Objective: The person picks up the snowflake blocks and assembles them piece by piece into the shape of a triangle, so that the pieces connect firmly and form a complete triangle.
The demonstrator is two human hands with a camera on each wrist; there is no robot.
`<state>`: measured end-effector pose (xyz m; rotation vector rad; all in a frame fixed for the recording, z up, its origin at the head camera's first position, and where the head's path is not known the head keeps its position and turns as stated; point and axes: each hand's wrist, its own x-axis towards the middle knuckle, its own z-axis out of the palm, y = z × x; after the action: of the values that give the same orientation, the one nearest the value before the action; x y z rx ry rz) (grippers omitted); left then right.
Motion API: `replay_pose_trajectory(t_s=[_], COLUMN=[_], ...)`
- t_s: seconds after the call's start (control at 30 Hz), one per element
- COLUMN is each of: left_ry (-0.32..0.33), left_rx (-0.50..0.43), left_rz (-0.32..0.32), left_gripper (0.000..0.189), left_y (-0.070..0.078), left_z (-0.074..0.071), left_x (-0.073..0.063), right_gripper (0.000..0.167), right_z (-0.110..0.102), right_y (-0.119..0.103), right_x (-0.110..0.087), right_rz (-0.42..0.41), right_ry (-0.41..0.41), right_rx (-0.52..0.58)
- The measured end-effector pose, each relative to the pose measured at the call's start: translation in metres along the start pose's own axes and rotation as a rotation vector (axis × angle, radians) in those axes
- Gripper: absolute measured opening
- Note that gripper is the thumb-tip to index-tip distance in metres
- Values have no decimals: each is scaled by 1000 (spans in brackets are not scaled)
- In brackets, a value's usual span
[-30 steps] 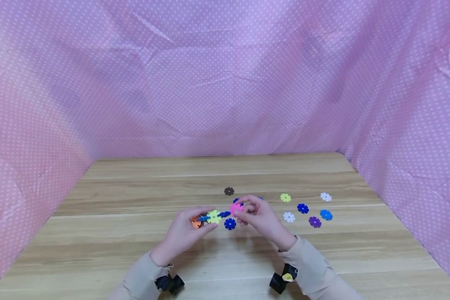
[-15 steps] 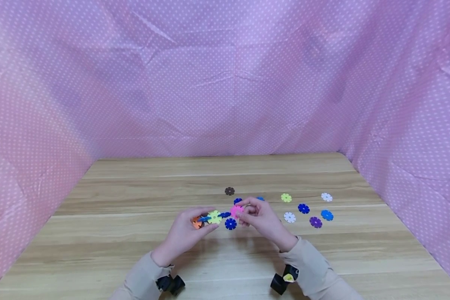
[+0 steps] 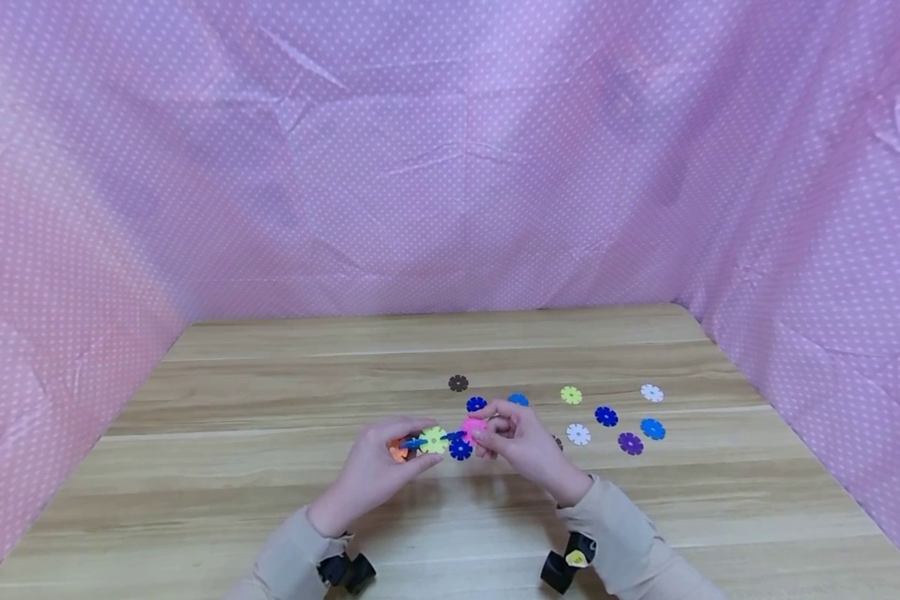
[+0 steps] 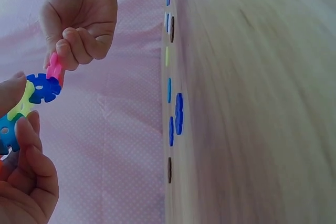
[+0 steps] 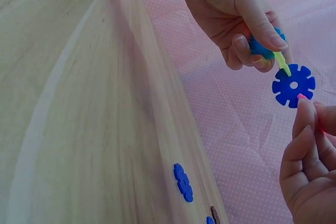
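My left hand (image 3: 378, 467) holds a short chain of notched plastic discs. In it are an orange disc (image 3: 398, 451), a light blue disc (image 4: 8, 136), a yellow-green disc (image 3: 435, 440) and a dark blue disc (image 5: 286, 92) at the right end. Between the thumb and index finger of my right hand (image 3: 531, 446) is a pink disc (image 4: 54, 67). Its edge meets the rim of the dark blue disc; how deep it sits in a notch is hidden by the fingertips. Both hands are raised above the wooden table (image 3: 285, 375).
Loose discs lie flat to the right: brown (image 3: 458, 383), dark blue (image 3: 606, 416), yellow-green (image 3: 571, 395), white (image 3: 578, 434), purple (image 3: 631, 443) and light blue (image 3: 652, 429). Another dark blue disc (image 3: 461, 450) lies below the hands. Pink dotted cloth (image 3: 450, 208) surrounds the table.
My left hand has shifted slightly right with the chain. The right hand has come slightly down with the pink disc, uncovering more of the blue discs behind it.
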<state>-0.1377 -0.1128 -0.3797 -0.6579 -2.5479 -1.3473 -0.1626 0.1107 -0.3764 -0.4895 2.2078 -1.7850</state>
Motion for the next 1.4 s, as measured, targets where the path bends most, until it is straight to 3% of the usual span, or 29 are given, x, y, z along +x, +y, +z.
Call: replay_pose_trajectory(t_s=[0.47,0.73,0.9,1.07,1.23,1.4], left_ry=[-56,-58,-62,-151,-266,-295], left_rx=[-57,-88,-84,-31,-24,-56], left_rz=[-33,-26,-70,-106,-88,-88], left_gripper=[34,34,37,47,44,39], left_y=[6,6,6,5,3,3], left_z=[3,4,5,2,0,2], left_x=[3,1,2,1,1,4], right_gripper=[23,24,25,27,29,28], right_z=[-2,0,-3,-9,-14,-16], right_y=[3,2,-1,-3,-3,-2], right_x=[-3,-3,-2,0,3,5], right_rz=[53,30,25,24,51,63], right_ry=[-12,-22,-8,37,59,39], right_rx=[99,113,90,60,43,7])
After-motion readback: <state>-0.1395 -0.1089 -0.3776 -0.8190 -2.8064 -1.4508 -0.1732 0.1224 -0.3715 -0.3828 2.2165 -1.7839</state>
